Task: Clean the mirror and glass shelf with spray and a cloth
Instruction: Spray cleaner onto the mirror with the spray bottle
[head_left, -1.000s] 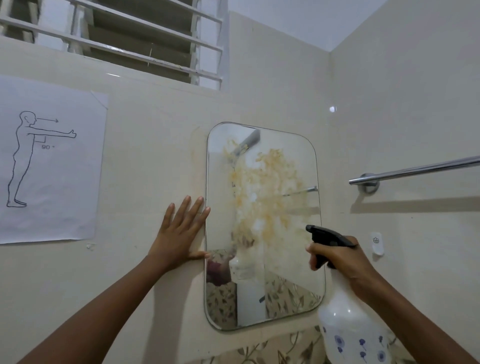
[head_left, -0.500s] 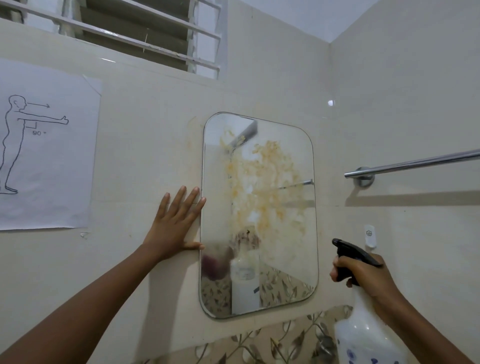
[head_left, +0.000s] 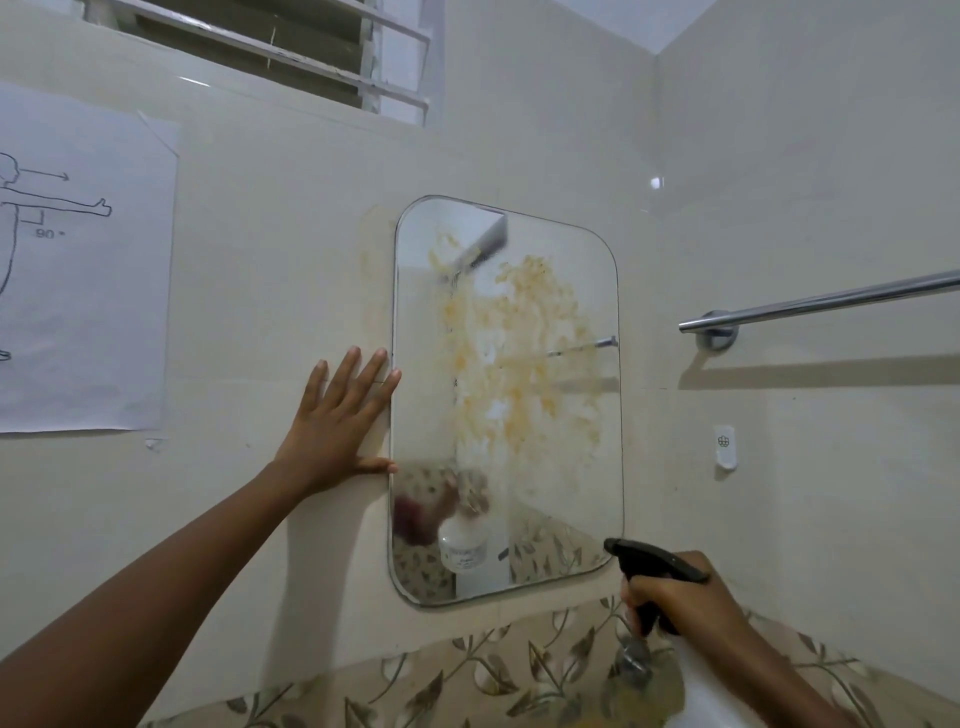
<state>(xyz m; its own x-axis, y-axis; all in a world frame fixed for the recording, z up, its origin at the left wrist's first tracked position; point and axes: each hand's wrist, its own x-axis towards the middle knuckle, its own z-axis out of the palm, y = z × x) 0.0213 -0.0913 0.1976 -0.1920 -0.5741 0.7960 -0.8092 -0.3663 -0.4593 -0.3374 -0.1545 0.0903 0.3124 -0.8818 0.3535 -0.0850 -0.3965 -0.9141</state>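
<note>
The mirror is hanging on the tiled wall, and yellow-orange smears are covering its middle and upper part. The left hand is lying flat on the wall just left of the mirror, fingers spread and grasping nothing, the thumb tip touching the mirror's edge. Below the mirror's lower right corner, the right hand is gripping the neck of the spray bottle, its black nozzle pointing toward that corner.

The cream tiled wall carries a round-cornered mirror (smeared with yellowish residue), a paper sheet with a figure drawing at left, a chrome towel bar and a small white hook at right. The left hand lies flat against it, beside the mirror.
</note>
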